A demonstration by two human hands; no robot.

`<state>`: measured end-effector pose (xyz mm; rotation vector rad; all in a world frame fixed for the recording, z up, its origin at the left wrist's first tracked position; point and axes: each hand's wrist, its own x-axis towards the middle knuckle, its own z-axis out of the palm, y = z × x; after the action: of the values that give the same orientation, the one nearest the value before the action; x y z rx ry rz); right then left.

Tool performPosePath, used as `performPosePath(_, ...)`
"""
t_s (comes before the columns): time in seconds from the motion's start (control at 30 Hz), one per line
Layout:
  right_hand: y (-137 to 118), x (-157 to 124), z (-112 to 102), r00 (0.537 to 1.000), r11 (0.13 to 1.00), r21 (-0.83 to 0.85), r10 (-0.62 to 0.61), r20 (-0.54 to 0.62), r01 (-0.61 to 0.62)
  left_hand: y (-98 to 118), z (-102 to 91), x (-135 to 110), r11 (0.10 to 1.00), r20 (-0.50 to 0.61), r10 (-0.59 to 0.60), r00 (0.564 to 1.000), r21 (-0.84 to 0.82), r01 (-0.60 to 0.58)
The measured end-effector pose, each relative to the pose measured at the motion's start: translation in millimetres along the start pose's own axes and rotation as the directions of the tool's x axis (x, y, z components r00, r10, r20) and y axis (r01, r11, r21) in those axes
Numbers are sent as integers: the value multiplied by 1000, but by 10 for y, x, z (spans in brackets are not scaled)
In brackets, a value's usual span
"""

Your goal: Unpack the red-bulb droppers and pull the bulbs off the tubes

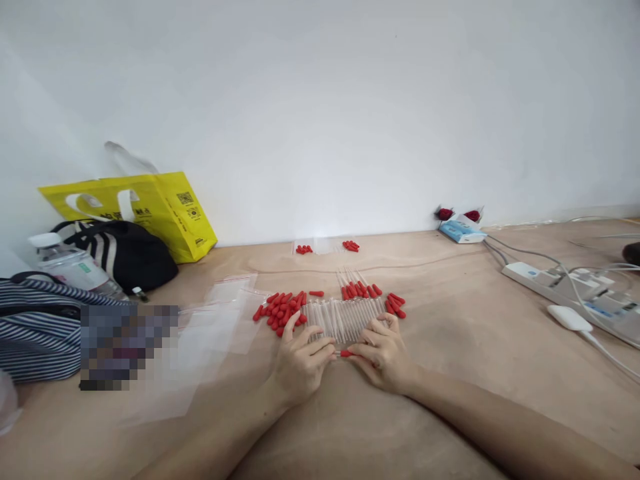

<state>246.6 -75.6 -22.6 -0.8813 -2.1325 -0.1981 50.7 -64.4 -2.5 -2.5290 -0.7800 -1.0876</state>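
Observation:
Near the table's front, my left hand [306, 357] pinches a thin clear dropper tube, mostly hidden by the fingers. My right hand [383, 353] grips a small red rubber bulb [345, 353] whose open end meets the tube between the two hands. How far the tube sits inside the bulb I cannot tell. Just beyond my fingers lies a row of clear dropper tubes [337, 320]. Loose red bulbs [281, 310] are heaped left of the row, and a few more [396, 305] lie at its right end. Behind it, several droppers with red bulbs fitted [357, 290] point away.
Clear zip bags [200, 353] lie flat on the left. Bagged red-bulbed droppers [351, 246] rest by the wall. A yellow bag [193, 220], black bag [145, 257], bottle [75, 267] and striped bag [40, 330] crowd the left; a power strip [540, 277] with cables is right.

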Motion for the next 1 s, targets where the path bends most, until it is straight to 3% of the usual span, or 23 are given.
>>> performPosePath(0.4, -4, -20, -41, 998, 998, 2, -55, 6, 55, -28, -26, -28, 999, -27, 35, 999, 12, -34)
performPosePath(0.5, 55, -31, -95, 1000, 1000, 11, 19, -19, -19, -85, -117, -34, 997, -37, -35, 999, 70, 38)
performPosePath(0.63, 241, 41, -170, 969, 972, 28, 233, -79, -232, -132, -190, 25, 975, -31, -199, 979, 99, 201)
performPosePath(0.73, 533, 136, -233, 871, 873, -19, 484, -81, -487, -150, -153, 162, 956, 73, -283, 956, -63, 287)
performPosePath(0.77, 657, 162, -261, 807, 808, -28, 586, -73, -589, -159, -129, 229, 934, 113, -315, 942, -142, 329)
performPosePath(0.83, 909, 194, -324, 625, 624, -31, 780, -24, -780, -181, -71, 398, 838, 205, -408, 890, -303, 454)
performPosePath(0.9, 1125, 194, -379, 462, 466, -84, 884, 69, -881, -200, 1, 597, 653, 359, -530, 768, -405, 640)
performPosePath(0.97, 1271, 170, -407, 390, 407, -126, 910, 139, -905, -212, 90, 794, 429, 576, -600, 555, -354, 831)
performPosePath(1.0, 1317, 152, -408, 380, 401, -133, 911, 160, -906, -216, 141, 879, 388, 632, -594, 498, -317, 866)
